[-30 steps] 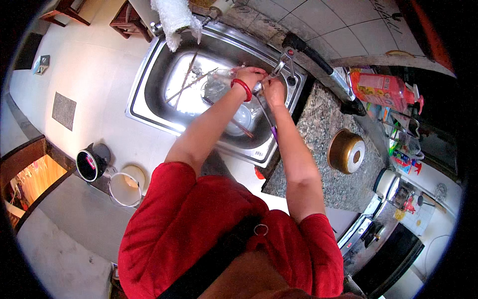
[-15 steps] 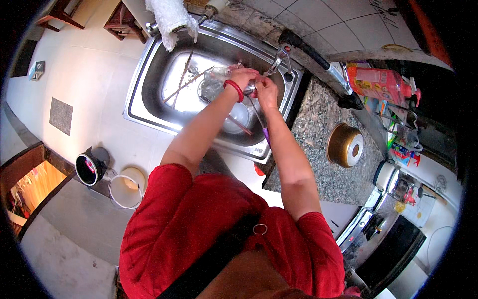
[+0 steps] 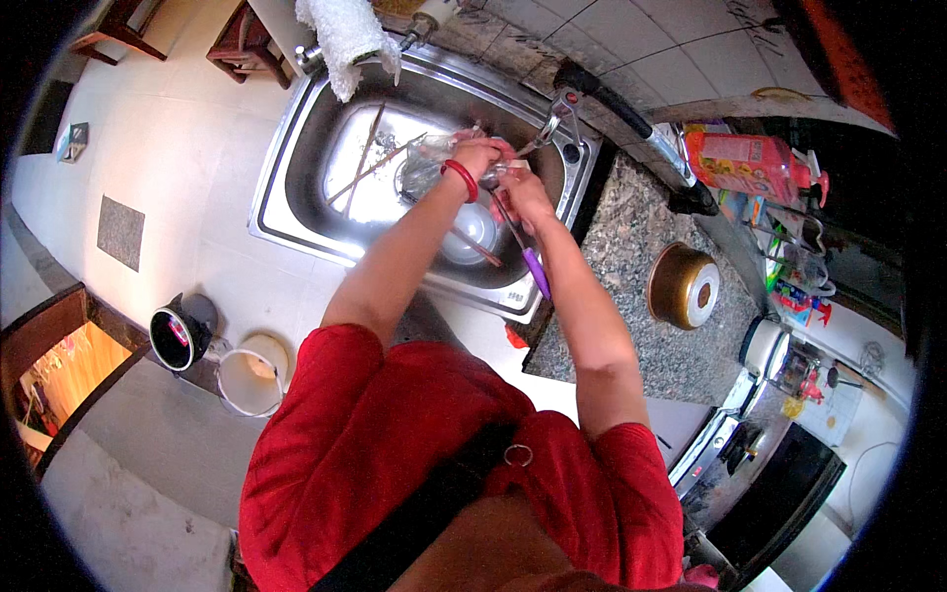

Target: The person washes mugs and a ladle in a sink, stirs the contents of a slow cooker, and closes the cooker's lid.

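Observation:
Both of my hands are over the steel sink (image 3: 296, 212), close together under the tap. My left hand (image 3: 477, 158), with a red bangle at the wrist, is closed on a crumpled clear plastic bag (image 3: 424, 166); something pinkish shows by the fingers. Just right of it, my right hand (image 3: 528, 194) has its fingers curled in; what they grip is hidden. A thin tool with a purple handle (image 3: 536, 273) slants below my right hand, its handle beside my forearm; its far end is hidden. A pale, translucent bowl (image 3: 472, 237) sits below, partly covered by my left arm.
Thin brown sticks (image 3: 380, 168) lie in the sink's left part. The tap (image 3: 557, 118) rises at its back right. A brass-coloured pot (image 3: 683, 287) stands on the granite counter (image 3: 617, 326), with a red pump bottle (image 3: 745, 166) behind. Two buckets (image 3: 253, 375) stand left on the floor.
My right hand has shifted slightly right and toward me, away from the left fingers. The purple-handled tool has shifted toward me too. My left hand stays almost in place.

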`<state>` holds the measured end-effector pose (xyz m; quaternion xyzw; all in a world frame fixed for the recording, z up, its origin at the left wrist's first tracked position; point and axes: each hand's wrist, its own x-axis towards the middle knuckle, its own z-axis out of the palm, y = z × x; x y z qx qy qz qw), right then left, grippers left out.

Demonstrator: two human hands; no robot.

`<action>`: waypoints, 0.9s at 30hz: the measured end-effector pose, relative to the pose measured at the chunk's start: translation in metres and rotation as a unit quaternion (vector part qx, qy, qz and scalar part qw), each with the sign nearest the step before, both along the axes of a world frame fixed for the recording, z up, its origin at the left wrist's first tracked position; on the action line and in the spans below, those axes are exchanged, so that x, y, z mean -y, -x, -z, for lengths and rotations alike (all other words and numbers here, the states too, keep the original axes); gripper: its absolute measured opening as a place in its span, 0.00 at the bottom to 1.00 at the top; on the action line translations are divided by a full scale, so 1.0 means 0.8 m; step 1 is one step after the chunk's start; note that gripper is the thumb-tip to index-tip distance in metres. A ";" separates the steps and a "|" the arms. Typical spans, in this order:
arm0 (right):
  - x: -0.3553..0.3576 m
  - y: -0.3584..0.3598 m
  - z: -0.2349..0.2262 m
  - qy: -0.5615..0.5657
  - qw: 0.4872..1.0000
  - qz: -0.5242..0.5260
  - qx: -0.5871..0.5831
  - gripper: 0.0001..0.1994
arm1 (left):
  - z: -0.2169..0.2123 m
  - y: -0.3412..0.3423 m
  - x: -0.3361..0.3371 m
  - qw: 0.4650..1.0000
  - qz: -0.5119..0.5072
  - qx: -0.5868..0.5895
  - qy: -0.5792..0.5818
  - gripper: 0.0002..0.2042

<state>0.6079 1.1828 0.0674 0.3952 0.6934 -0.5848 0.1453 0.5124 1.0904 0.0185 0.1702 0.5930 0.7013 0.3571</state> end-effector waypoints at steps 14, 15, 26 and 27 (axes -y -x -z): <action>-0.006 -0.030 -0.024 -0.006 0.993 -0.115 0.028 0.06 | -0.013 0.012 -0.013 0.933 -0.031 -0.291 0.209 0.13; -0.005 -0.028 -0.029 0.009 0.995 -0.098 0.021 0.06 | -0.012 0.011 -0.015 0.932 -0.053 -0.293 0.208 0.13; -0.004 -0.029 0.014 -0.051 0.987 0.135 -0.064 0.11 | -0.017 -0.023 -0.051 0.861 -0.214 0.452 -0.097 0.10; 0.001 -0.025 0.009 -0.050 0.988 0.130 -0.060 0.12 | -0.004 -0.021 -0.053 0.871 -0.193 0.438 -0.112 0.10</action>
